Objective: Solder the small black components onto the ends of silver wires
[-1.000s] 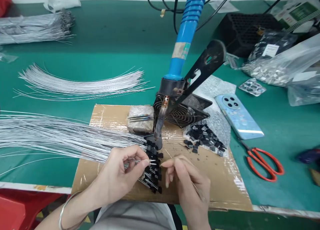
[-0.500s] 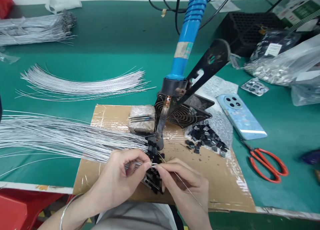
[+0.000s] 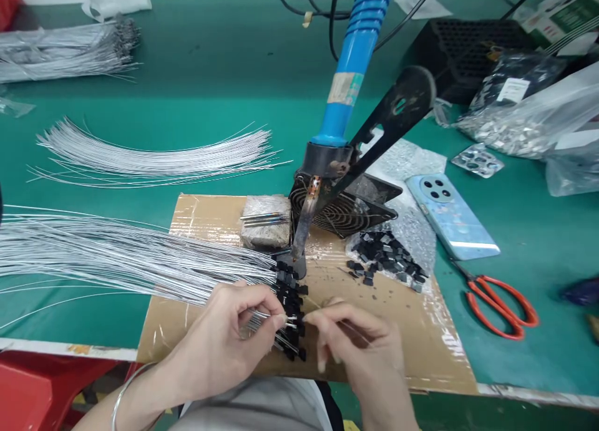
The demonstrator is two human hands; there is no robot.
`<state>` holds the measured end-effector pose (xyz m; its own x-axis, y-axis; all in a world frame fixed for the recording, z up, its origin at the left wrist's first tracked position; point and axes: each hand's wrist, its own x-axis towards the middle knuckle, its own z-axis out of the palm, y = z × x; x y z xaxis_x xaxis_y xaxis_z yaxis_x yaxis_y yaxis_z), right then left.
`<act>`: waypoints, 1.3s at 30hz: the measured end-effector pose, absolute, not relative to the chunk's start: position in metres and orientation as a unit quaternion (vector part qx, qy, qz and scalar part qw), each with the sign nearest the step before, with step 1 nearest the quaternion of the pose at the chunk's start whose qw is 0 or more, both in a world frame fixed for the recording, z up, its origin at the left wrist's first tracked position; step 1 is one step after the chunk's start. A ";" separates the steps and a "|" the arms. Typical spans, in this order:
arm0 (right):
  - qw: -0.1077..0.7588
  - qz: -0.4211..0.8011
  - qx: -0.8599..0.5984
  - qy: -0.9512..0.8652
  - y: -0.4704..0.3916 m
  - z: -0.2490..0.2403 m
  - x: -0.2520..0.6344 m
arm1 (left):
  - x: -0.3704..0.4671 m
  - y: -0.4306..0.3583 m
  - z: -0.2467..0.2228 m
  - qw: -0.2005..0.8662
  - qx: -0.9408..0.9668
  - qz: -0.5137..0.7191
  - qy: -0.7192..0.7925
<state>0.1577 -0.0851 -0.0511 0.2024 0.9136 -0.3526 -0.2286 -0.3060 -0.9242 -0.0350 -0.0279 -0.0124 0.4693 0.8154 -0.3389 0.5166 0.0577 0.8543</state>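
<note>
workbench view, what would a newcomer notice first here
Probably the bright blue soldering-iron handle, slanting down through the upper middle, its darkened metal tip above the cardboard. Next, the sheaf of pale wires sweeping in from the left edge to black end pieces by the two hands, the left and the right. On the right, red-handled scissors stand out against the green bench.

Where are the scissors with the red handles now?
In the head view, the scissors lie on the green table at the right side, just below the blue phone.
</note>
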 end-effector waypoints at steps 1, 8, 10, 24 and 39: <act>0.523 0.549 -0.592 -0.274 -0.085 -0.052 0.161 | -0.035 -0.028 -0.012 0.534 0.667 0.143 0.499; 0.597 0.562 -0.514 -0.252 -0.083 -0.067 0.168 | -0.032 -0.027 -0.012 0.558 0.630 0.180 0.510; 0.593 0.575 -0.490 -0.280 -0.084 -0.068 0.163 | -0.031 -0.026 -0.012 0.567 0.620 0.195 0.506; 0.579 0.591 -0.500 -0.255 -0.083 -0.055 0.130 | -0.029 -0.032 -0.018 0.555 0.609 0.217 0.523; 0.553 0.652 -0.499 -0.144 -0.078 -0.042 0.130 | -0.028 -0.037 -0.022 0.548 0.615 0.215 0.524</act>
